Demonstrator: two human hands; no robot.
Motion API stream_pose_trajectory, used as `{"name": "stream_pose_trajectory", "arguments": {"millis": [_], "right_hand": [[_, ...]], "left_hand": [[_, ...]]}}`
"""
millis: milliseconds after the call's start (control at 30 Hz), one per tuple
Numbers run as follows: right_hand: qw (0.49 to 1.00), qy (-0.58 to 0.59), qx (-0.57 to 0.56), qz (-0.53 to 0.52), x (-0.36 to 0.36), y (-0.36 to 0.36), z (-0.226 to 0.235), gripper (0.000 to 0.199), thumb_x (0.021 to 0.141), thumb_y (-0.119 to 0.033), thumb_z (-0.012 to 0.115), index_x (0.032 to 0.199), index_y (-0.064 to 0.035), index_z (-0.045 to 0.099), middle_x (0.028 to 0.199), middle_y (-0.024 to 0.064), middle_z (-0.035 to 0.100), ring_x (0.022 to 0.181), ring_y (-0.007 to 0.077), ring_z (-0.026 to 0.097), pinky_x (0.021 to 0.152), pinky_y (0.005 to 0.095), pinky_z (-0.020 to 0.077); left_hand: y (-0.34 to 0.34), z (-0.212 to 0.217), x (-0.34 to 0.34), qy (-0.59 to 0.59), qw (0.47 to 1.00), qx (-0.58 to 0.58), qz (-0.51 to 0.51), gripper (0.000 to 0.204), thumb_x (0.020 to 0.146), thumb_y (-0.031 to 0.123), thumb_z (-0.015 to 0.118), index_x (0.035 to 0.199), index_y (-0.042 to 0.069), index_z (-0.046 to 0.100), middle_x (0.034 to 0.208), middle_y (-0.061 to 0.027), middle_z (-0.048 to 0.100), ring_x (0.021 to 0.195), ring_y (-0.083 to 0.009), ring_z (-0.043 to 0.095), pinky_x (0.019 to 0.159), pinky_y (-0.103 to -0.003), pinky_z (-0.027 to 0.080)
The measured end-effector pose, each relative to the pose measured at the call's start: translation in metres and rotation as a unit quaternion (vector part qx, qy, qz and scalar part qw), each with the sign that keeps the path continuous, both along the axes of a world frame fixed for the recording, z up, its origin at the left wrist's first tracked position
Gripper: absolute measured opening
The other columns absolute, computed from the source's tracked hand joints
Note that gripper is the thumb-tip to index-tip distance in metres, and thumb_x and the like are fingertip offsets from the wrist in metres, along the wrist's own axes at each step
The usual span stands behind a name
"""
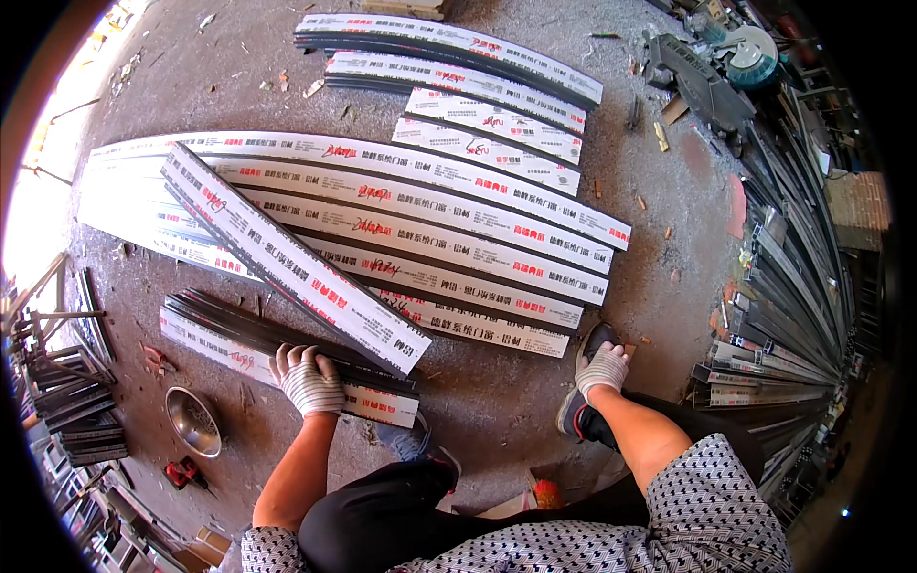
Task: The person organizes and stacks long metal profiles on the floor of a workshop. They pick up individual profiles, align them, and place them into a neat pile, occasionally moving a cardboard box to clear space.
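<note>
- The gloved left grip (pixel 309 380) lay on the lower bundle (pixel 234 327) of dark, white-faced lengths, its fingers bent over the dark edges; whether it had closed firmly around them could not be told.
- The gloved right grip (pixel 605 369) hung above the right shoe (pixel 570 413), fingers bent; how far it was closed could not be told.
- The bundle rested on the floor (pixel 506 406), its right end just beside the left shoe (pixel 411 441).
- A single slanting strip (pixel 296 256) lay across the wide row (pixel 449 222) beyond, its near end over or just beside the bundle.
- Farther out on the floor lay the upper stack (pixel 458 59), its pieces of unequal length.
- Grey-brown and dusty, the floor was scattered with small chips and scraps.
- To the left stood a metal bowl (pixel 195 420), with red pliers (pixel 158 359) above it and a red drill (pixel 184 473) below.
- Dark offcuts (pixel 88 415) were heaped along the left side, under bright light from the upper left.
- Long profiles (pixel 798 267) crowded the right side, fanned by the lens, below a saw (pixel 750 59) with a teal guard.
</note>
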State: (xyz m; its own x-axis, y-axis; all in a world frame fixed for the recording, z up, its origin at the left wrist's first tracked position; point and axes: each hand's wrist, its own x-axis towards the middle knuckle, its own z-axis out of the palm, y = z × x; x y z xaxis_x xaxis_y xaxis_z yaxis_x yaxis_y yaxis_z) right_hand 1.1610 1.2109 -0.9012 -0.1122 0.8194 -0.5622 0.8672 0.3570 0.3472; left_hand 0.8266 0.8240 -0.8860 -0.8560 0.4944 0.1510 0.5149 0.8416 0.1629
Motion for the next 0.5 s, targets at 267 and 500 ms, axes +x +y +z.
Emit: {"name": "stream_pose_trajectory", "arguments": {"millis": [267,500], "right_hand": [[1.0,-0.004,0.003,0.01,0.0028,0.0003,-0.0045,0.061,0.091,-0.042,0.07,0.131,0.001,0.053,0.132,0.0233,0.054,0.126,0.0362,0.053,0.111,0.0467,0.0419],[1.0,0.007,0.009,0.015,0.0064,0.0014,-0.0075,0.06,0.088,-0.039,0.073,0.129,0.0003,0.053,0.131,0.0237,0.054,0.125,0.0394,0.054,0.109,0.0484,0.0456]], "left_hand": [[0.001,0.0019,0.0005,0.002,1.0,-0.002,-0.003,0.02,0.085,0.018,0.059,0.095,0.005,0.069,0.109,-0.0134,0.067,0.121,-0.0395,0.054,0.111,-0.059,0.037],[0.0008,0.0011,-0.0001,0.001,1.0,-0.003,-0.002,0.02,0.085,0.017,0.058,0.094,0.004,0.07,0.108,-0.0136,0.067,0.121,-0.0397,0.054,0.11,-0.058,0.038]]}}
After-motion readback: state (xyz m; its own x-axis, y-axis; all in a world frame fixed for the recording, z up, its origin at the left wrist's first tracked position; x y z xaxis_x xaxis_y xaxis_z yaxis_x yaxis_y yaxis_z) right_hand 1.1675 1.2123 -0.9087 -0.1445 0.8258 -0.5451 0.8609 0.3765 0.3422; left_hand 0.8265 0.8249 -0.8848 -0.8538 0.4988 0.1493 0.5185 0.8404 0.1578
